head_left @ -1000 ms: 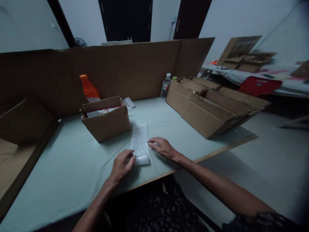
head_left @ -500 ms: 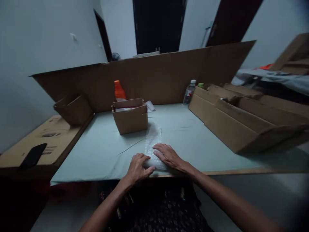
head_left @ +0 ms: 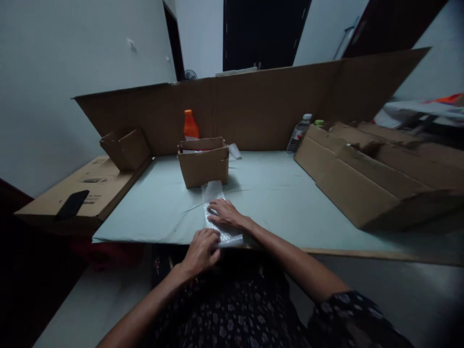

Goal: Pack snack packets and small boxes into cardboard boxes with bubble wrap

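Observation:
A strip of clear bubble wrap [head_left: 226, 235] lies on the pale table top, with its near end folded or rolled at the front edge. My left hand [head_left: 203, 249] grips the left side of that near end, fingers curled over it and thumb toward me. Farther up the strip, my right hand [head_left: 225, 213] rests on the wrap with its fingers stretched out to the left. The far end of the strip touches or nearly touches a small cardboard box [head_left: 205, 169]. Whether anything is rolled inside the wrap is hidden.
Behind the small box stands an orange bottle [head_left: 190, 126]. Large open cardboard boxes [head_left: 362, 188] fill the right side, beside a clear plastic bottle [head_left: 299, 135]. A cardboard panel [head_left: 253, 113] borders the back. On the left, a phone [head_left: 72, 204] lies on a flat carton [head_left: 108, 193].
My right hand has slid away from the near end, up the strip. The strip's far end has swung left toward the small box. The camera view has shifted left.

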The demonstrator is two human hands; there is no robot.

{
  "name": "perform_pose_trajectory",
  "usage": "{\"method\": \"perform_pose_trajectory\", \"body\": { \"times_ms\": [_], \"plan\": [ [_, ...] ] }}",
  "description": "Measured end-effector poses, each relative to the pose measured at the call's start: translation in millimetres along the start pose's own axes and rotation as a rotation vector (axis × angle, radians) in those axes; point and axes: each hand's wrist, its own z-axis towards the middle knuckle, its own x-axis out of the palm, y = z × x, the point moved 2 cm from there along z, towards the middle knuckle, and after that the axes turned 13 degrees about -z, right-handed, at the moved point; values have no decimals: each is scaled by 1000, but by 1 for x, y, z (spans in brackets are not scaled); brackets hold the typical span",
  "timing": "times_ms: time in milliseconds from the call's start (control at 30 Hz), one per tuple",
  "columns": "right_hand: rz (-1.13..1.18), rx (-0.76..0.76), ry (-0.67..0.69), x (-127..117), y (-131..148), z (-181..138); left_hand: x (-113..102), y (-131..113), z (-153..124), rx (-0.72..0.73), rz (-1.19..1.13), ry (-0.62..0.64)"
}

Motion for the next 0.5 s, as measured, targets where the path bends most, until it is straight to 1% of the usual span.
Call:
{"method": "perform_pose_trajectory", "body": {
  "times_ms": [133, 200, 267, 333, 400, 500],
  "plan": [
    [51, 36, -1, 0, 0, -7, -2, 12, -2, -72, -44, -37],
    [73, 39, -12, -9, 0, -15, -4, 15, 0, -124, -50, -51],
    [93, 33, -25, -22, 2, -26, -7, 16, 1, -169, -54, -56],
    [99, 34, -51, -38, 4, -42, -10, 15, 2, -197, -57, -63],
    [82, 55, -106, -52, 8, -61, -11, 15, 4, -213, -54, -84],
    [18, 106, -212, -63, 18, -93, -12, 17, 8, -223, -42, -144]
  ]
}}
